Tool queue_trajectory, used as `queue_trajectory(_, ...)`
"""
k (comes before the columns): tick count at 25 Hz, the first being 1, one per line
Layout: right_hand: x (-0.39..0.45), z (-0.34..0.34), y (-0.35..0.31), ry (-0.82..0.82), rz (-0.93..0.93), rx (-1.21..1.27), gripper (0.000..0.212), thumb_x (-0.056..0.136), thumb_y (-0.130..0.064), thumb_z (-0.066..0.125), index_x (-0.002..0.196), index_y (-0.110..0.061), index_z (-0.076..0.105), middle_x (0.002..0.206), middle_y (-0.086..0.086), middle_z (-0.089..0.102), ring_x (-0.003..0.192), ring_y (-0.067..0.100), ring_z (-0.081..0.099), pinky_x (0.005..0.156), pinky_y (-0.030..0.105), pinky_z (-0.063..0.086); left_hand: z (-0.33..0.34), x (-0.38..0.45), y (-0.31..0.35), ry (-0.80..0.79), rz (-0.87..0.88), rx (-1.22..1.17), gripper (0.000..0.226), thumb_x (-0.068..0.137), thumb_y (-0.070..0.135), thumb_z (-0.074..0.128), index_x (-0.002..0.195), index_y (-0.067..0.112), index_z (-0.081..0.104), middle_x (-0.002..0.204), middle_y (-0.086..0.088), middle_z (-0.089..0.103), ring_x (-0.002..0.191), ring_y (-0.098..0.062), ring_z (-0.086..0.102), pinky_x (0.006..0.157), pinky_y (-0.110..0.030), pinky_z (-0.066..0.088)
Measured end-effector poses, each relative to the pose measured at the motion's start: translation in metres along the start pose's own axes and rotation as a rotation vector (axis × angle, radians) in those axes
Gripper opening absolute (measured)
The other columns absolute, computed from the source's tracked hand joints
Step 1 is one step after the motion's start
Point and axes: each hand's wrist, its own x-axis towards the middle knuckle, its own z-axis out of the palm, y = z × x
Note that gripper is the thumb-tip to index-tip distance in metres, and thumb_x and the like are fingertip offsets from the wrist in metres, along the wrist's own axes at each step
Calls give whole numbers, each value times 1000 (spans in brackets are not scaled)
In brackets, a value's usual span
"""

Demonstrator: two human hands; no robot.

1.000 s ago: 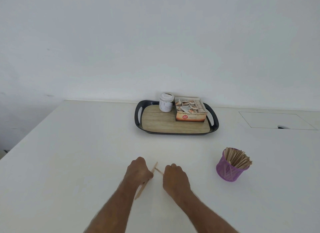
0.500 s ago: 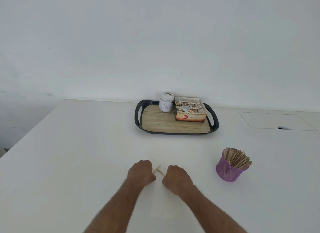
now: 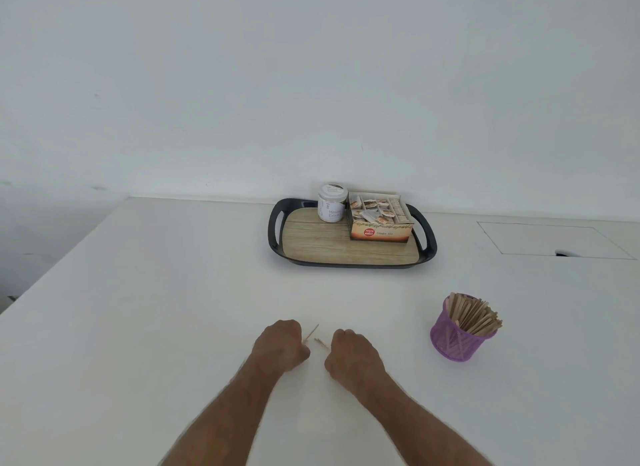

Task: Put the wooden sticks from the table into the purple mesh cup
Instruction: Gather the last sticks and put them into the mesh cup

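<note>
The purple mesh cup, toward the table's right edge, is already crammed with wooden sticks. Near the front edge, the left hand and right hand, both fisted knuckles-up, each grip a stick; no loose ones show on the table.

Stick ends hidden inside fists

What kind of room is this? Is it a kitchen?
Probably an office tea corner, not clearly a kitchen: a plain white table against a bare wall, a black tray with a wooden base holding an open cardboard box of ginger tea sachets and a white jar.
</note>
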Motion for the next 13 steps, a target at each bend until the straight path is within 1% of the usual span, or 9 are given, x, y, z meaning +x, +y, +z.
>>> queue_trajectory(2,0,-1,2,-4,2,-2,11,88,-14,45,98,-13,48,115,9,58,108,26,59,80,31,45,-3,1,-1,-10,8,-45,24,83,21,55,66,16,39,70,1,48,70,-20,49,64,-28,40)
queue_trajectory(3,0,-2,3,-7,2,2,11,88,-15,44,98,-13,48,115,9,59,108,26,59,80,31,45,-5,1,0,-10,12,-77,28,83,20,55,63,16,37,65,1,44,64,-19,45,59,-26,37)
queue_trajectory(4,-1,-3,5,-11,2,13,7,88,-15,44,95,-13,45,115,10,59,108,26,59,79,31,44,-8,2,1,-9,13,-115,29,82,20,54,60,16,35,62,2,43,59,-17,42,55,-26,34)
queue_trajectory(5,-2,-4,7,-18,5,35,5,89,-16,44,93,-14,42,114,10,59,107,27,60,78,31,43,-10,2,2,-6,16,-163,29,82,19,54,60,15,36,60,1,47,56,-16,43,53,-26,34)
queue_trajectory(6,-3,-6,10,-20,12,63,5,89,-18,44,91,-13,41,112,10,60,104,28,60,76,31,42,-14,3,4,-4,14,-231,25,81,18,53,61,15,39,62,-1,57,57,-17,50,55,-27,38)
queue_trajectory(8,-5,-14,20,-12,25,136,11,90,-22,44,91,-12,44,107,10,63,92,28,60,71,29,40,-20,5,6,24,5,-406,12,81,17,52,71,14,46,73,-3,74,69,-20,63,65,-31,48)
queue_trajectory(9,-7,-19,25,-4,36,180,14,90,-24,44,93,-11,47,104,10,64,85,27,58,69,29,39,-22,6,6,52,-1,-471,6,82,17,51,78,13,47,76,-3,76,72,-20,64,67,-33,49)
queue_trajectory(11,-9,-29,38,12,53,270,17,91,-26,45,96,-10,50,99,9,65,80,24,55,67,29,41,-25,10,6,109,-19,-550,1,87,14,47,88,13,48,79,-4,75,70,-20,61,66,-34,50)
queue_trajectory(13,-12,-36,50,27,63,378,14,92,-22,45,97,-11,52,96,6,66,82,24,60,67,32,47,-27,13,5,111,-75,-633,11,91,7,41,95,13,50,89,-9,69,68,-22,60,63,-35,55)
